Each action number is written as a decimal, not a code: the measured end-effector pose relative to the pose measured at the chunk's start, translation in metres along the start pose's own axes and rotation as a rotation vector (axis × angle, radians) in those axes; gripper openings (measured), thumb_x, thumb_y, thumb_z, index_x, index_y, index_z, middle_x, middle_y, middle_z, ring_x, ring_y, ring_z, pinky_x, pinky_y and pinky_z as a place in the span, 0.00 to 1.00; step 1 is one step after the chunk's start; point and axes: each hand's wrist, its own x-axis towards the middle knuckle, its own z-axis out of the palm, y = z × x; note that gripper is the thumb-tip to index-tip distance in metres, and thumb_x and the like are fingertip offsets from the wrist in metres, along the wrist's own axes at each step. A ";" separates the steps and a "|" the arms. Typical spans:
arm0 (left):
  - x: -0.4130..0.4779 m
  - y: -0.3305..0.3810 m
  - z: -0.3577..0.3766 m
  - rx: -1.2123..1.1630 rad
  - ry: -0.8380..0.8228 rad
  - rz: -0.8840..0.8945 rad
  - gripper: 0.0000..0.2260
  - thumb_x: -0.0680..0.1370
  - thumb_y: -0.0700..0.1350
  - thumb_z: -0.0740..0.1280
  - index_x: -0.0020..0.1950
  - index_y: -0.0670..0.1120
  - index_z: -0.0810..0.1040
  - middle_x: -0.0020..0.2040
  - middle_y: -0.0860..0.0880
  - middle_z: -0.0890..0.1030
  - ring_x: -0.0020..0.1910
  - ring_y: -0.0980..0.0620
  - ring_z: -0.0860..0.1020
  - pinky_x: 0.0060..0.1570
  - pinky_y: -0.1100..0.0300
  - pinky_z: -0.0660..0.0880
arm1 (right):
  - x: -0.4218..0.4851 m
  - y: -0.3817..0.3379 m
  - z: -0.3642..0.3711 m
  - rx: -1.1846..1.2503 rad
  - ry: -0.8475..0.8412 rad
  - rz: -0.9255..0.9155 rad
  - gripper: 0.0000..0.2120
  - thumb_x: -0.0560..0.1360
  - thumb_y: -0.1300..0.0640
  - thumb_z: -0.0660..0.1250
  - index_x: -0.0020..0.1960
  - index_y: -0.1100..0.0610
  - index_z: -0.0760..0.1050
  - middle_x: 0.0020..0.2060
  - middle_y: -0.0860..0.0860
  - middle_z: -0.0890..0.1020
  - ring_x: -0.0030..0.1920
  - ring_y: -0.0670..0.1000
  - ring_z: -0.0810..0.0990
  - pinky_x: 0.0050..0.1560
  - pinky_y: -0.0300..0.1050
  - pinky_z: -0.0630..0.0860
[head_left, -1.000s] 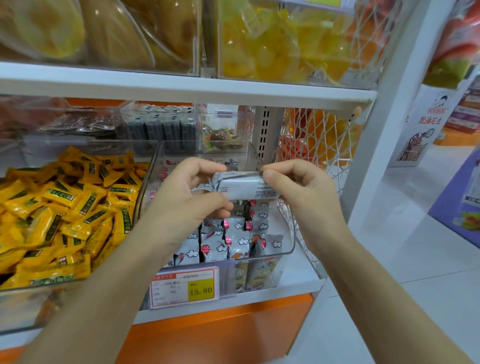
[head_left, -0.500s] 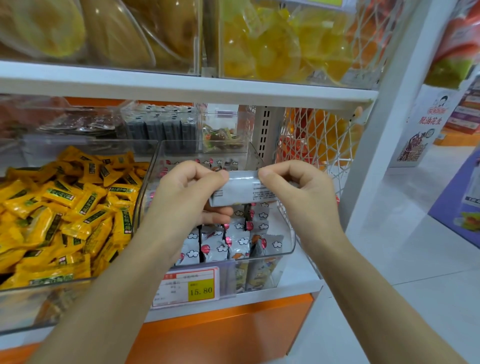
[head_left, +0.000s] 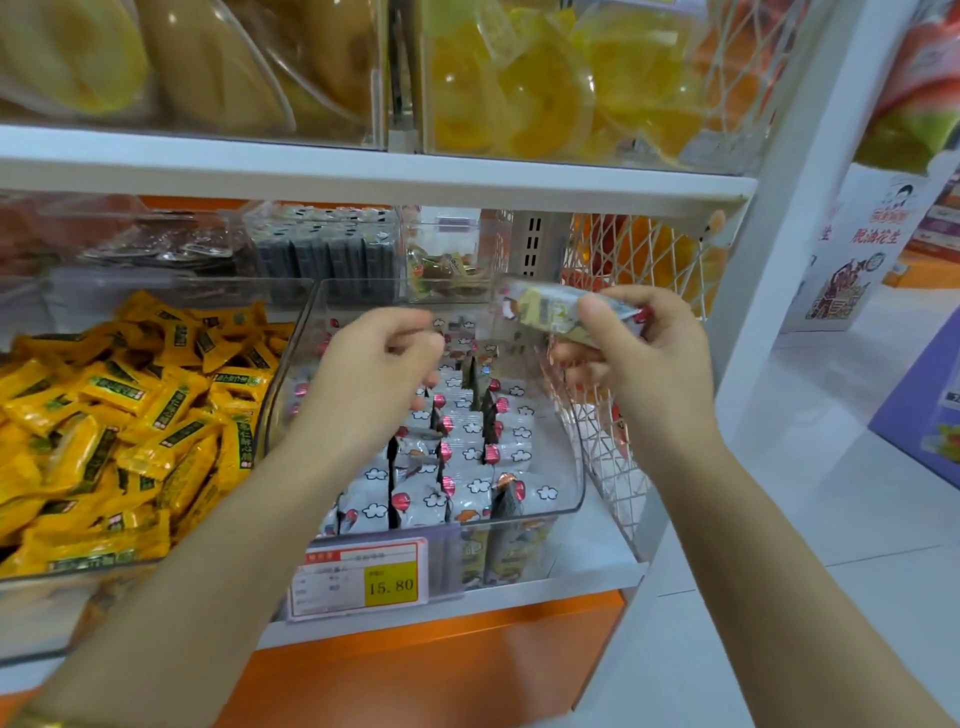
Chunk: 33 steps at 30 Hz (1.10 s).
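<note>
Item: snack packet (head_left: 558, 312), pinched between thumb and fingers of right hand (head_left: 644, 358), held above the right rim of the clear bin (head_left: 566, 512); left hand (head_left: 379, 364) curled, empty, over the bin. Risk: the light one-handed pinch may slip, and the packet would likely drop outside into the net basket (head_left: 613, 467)

A white shelf board (head_left: 363, 176) runs across at 12 o'clock, carried by a white upright post (head_left: 774, 260) at 2 o'clock, above an orange base panel (head_left: 441, 670) at 6 o'clock. Pale glossy floor tiles (head_left: 805, 519) spread at 4 o'clock under bright, even light, and a white printed sign (head_left: 857, 249) stands at 2 o'clock.
</note>
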 end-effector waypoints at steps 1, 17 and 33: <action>0.008 -0.002 0.003 0.155 0.004 0.066 0.13 0.78 0.45 0.62 0.62 0.48 0.75 0.53 0.52 0.79 0.37 0.61 0.75 0.38 0.67 0.73 | 0.003 0.001 -0.001 0.032 0.028 0.028 0.06 0.74 0.62 0.68 0.49 0.58 0.72 0.40 0.57 0.82 0.33 0.53 0.82 0.31 0.41 0.79; 0.140 -0.046 0.086 1.198 -0.469 0.189 0.15 0.79 0.51 0.57 0.63 0.47 0.72 0.68 0.40 0.61 0.69 0.35 0.56 0.67 0.40 0.59 | 0.024 0.012 -0.011 0.349 0.097 0.331 0.07 0.76 0.61 0.66 0.49 0.64 0.72 0.41 0.60 0.78 0.33 0.52 0.79 0.35 0.39 0.80; 0.103 -0.013 0.068 0.732 -0.725 0.268 0.03 0.77 0.44 0.64 0.44 0.48 0.72 0.38 0.54 0.72 0.37 0.56 0.70 0.34 0.66 0.64 | 0.023 0.012 -0.001 0.280 0.077 0.272 0.06 0.76 0.61 0.65 0.51 0.61 0.70 0.40 0.56 0.77 0.35 0.52 0.78 0.37 0.41 0.81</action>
